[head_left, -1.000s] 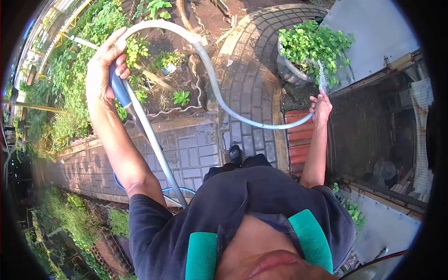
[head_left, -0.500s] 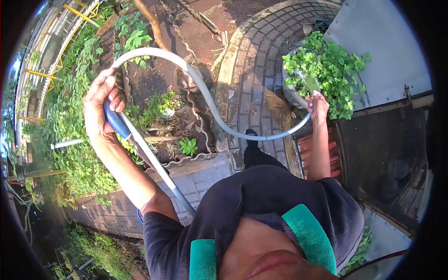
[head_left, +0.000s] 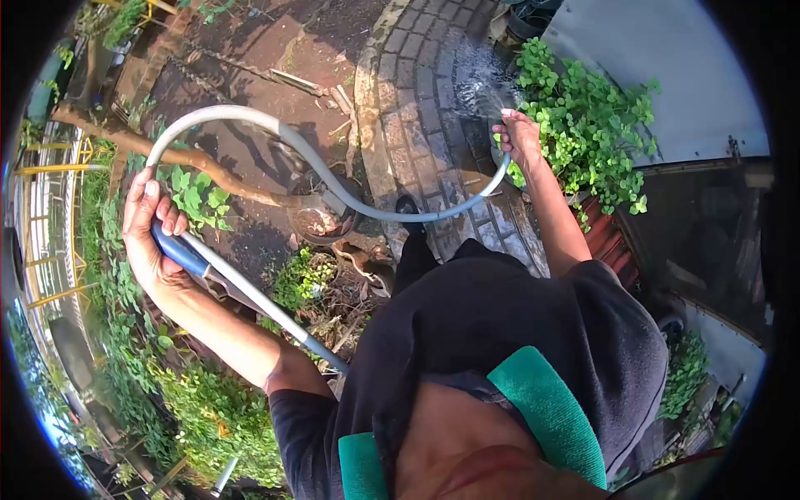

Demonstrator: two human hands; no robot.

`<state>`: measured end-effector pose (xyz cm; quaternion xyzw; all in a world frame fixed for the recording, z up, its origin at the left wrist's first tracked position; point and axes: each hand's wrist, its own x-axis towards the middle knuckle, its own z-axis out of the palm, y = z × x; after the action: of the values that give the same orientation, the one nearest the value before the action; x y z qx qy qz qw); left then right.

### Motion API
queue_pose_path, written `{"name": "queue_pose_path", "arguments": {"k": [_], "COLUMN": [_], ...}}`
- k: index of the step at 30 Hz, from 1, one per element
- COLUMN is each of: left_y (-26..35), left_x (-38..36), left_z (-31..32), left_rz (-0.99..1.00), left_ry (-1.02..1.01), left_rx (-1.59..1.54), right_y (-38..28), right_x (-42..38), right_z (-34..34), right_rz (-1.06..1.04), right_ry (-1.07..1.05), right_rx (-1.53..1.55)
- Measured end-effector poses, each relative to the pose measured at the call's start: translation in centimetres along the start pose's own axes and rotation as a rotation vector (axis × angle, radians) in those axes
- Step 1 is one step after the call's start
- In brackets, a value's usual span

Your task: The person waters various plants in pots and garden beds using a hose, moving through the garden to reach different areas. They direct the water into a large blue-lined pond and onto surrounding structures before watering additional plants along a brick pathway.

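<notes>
My left hand [head_left: 148, 229] is closed around a blue-handled tool [head_left: 180, 252], whose long, narrow part runs down toward my forearm beside the hose. The grey garden hose [head_left: 354, 202] passes through the same hand, arches over and dips in front of me. Its far end is in my right hand [head_left: 522, 137], fingers wrapped round the tip. Water [head_left: 483, 87] fans out from there over the brick path. A bushy green plant [head_left: 587, 137] stands right beside my right hand.
A curved brick path [head_left: 421, 108] with a raised edge runs ahead, and my foot [head_left: 407, 207] is on it. Bare soil with a branch [head_left: 242, 190] lies left of it. A grey metal panel [head_left: 658, 75] stands at right. Dense greenery [head_left: 212, 408] grows at lower left.
My right hand has swung up and left with the hose tip, and the spray has shifted from the bushy plant to the path. My left hand sits lower and further left. The view has turned.
</notes>
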<state>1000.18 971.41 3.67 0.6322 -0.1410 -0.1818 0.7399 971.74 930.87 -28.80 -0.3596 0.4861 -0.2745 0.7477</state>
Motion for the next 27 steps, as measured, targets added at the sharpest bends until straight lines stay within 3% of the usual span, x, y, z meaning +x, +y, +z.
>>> {"name": "queue_pose_path", "arguments": {"k": [9,18,22,27], "left_y": [0.0,-2.9,-1.6,1.3], "left_x": [23.5,40.5,46.0,50.7], "left_z": [5.4,13.9,18.4,24.3], "left_rz": [-0.111,-0.178,-0.151,-0.072], "left_ry": [-0.285,-0.502,-0.489,-0.577], "left_rx": [-0.004,-0.01,0.084,0.152], "right_y": [-1.2,-5.3,-6.6,-6.9], "right_x": [4.7,16.2,23.6,31.3], "right_z": [11.7,13.5,14.1,14.3], "right_rz": [0.041,-0.106,-0.17,0.031], "right_ry": [0.139,0.361,0.594,0.763], "right_rx": [0.123,0.322,0.431,0.599]}}
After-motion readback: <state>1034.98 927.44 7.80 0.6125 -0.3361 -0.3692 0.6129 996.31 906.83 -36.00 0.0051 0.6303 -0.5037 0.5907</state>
